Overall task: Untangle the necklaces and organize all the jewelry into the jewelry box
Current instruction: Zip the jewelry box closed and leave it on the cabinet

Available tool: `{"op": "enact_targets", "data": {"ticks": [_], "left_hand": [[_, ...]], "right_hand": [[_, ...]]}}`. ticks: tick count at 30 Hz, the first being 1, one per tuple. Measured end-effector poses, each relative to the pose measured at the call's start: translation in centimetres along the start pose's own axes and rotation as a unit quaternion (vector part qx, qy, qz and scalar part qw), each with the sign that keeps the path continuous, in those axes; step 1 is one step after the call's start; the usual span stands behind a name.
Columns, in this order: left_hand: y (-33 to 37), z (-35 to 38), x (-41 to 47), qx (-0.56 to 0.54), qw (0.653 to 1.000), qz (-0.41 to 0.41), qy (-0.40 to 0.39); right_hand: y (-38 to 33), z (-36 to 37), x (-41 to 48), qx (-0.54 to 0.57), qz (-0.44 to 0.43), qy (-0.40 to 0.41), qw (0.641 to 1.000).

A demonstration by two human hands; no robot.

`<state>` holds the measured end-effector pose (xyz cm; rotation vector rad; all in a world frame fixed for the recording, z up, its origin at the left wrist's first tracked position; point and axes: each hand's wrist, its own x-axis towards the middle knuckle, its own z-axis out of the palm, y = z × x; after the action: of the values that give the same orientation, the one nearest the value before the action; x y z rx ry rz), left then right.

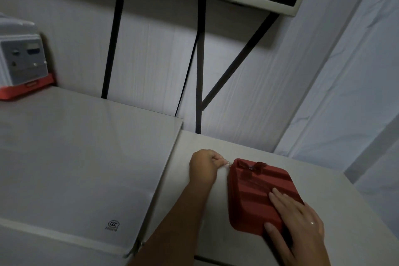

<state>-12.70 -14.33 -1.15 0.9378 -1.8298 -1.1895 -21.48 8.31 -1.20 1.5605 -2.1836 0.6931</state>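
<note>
A dark red jewelry box (252,192) with a ribbed lid and a small bow lies closed on the white table (187,179). My left hand (205,166) pinches the small metal zipper pull (228,163) at the box's far left corner. My right hand (300,220) lies flat on the lid's near right part, fingers straight, thumb along the box's front edge. A ring shows on one finger. No necklaces or other jewelry are in view.
A large white appliance top (75,157) with a CCC mark sits left of the table, slightly higher. A grey and red device (23,60) stands at its far left. Black metal shelf legs (199,60) rise behind the table. A wall stands at right.
</note>
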Motion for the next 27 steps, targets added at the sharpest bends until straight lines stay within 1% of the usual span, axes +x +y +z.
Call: {"op": "enact_targets", "data": {"ticks": [4, 7, 13, 16, 19, 21, 24, 27], "left_hand": [[0.1, 1.3, 0.8, 0.004, 1.0, 0.006, -0.012], [-0.2, 1.6, 0.7, -0.005, 1.0, 0.003, -0.005], [0.0, -0.6, -1.1, 0.004, 1.0, -0.005, -0.024], [0.3, -2.5, -3.0, 0.037, 0.997, -0.021, -0.067], [0.6, -4.5, -5.1, 0.101, 0.985, -0.011, -0.139], [1.0, -6.0, -6.2, 0.137, 0.973, -0.001, -0.184], [1.9, -8.2, -7.2, 0.187, 0.956, -0.013, -0.226], [3.1, -9.7, -8.1, 0.241, 0.936, -0.013, -0.255]], "right_hand": [[0.1, 0.0, 0.1, -0.004, -0.012, -0.001, 1.0], [0.4, -0.1, 0.1, -0.008, -0.02, -0.004, 1.0], [0.2, -0.9, -0.2, -0.002, -0.011, -0.035, 0.999], [0.0, -2.1, 0.2, -0.014, -0.009, -0.087, 0.996], [0.0, -3.7, 1.0, -0.041, -0.011, -0.188, 0.981], [-0.2, -4.5, 1.5, -0.06, -0.006, -0.232, 0.971], [-0.5, -4.7, 1.7, -0.084, -0.006, -0.256, 0.963], [-0.7, -4.5, 1.4, -0.09, -0.006, -0.254, 0.963]]}}
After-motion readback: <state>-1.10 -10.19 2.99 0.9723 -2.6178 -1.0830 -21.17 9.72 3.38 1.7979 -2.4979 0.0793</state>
